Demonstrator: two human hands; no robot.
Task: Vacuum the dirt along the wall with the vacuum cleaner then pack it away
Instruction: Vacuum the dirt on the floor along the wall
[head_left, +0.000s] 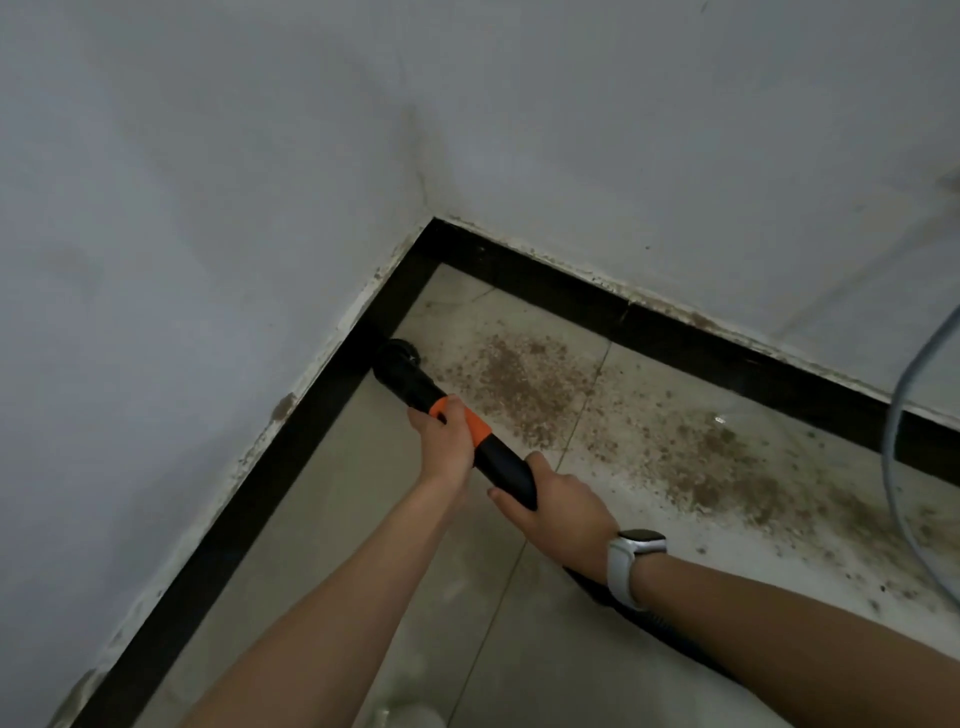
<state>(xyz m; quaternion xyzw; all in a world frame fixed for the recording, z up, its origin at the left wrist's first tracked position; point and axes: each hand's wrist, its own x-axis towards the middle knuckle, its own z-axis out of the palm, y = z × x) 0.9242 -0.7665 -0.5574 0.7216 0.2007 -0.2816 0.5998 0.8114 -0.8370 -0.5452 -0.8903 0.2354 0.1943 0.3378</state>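
A black vacuum wand (501, 460) with an orange collar (477, 427) points toward the room's corner. Its round nozzle (399, 357) sits on the floor against the black skirting of the left wall. My left hand (444, 441) grips the wand at the orange collar. My right hand (558, 506), with a watch on the wrist, grips the wand lower down, where the black hose (660, 631) runs back under my forearm. Brown dirt (524, 384) lies scattered on the tiles to the right of the nozzle and along the right wall (722, 467).
Two pale walls meet at a corner (434, 221), each edged with black skirting (675, 338). A grey cable (896, 415) hangs down at the right edge, over the dirty tiles. A pale object (405, 719) shows at the bottom edge.
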